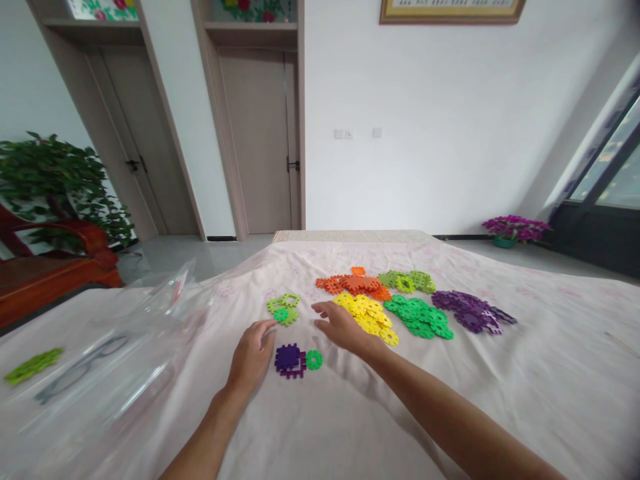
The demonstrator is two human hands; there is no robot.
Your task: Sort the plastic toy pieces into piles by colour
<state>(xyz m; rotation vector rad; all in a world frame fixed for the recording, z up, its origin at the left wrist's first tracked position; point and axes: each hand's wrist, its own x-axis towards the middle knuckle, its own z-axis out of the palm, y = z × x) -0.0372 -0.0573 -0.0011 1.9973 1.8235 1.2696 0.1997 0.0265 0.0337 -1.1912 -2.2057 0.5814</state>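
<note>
My left hand (pixel 253 353) rests low over the cloth, fingers loosely bent and apart. Its fingertips reach the edge of a small group of lime-green plastic building pieces (pixel 291 300), where a round green notched disc (pixel 281 315) lies on top; whether they touch it I cannot tell. To the right, my right hand (pixel 343 327) has thumb and forefinger spread with nothing between them, beside a pile of yellow notched discs (pixel 367 312). Between my forearms lie a dark purple square piece (pixel 287 358), a purple frame piece (pixel 300 369) and another green disc (pixel 314 360).
Beyond my right hand are piles of orange pieces (pixel 353 285), lime-green pieces (pixel 407 281), green discs (pixel 420 317) and purple pieces (pixel 470 310). At left, clear plastic bags (pixel 145 347) lie near more lime-green pieces (pixel 34 365). A patterned cloth (pixel 320 433) covers the surface.
</note>
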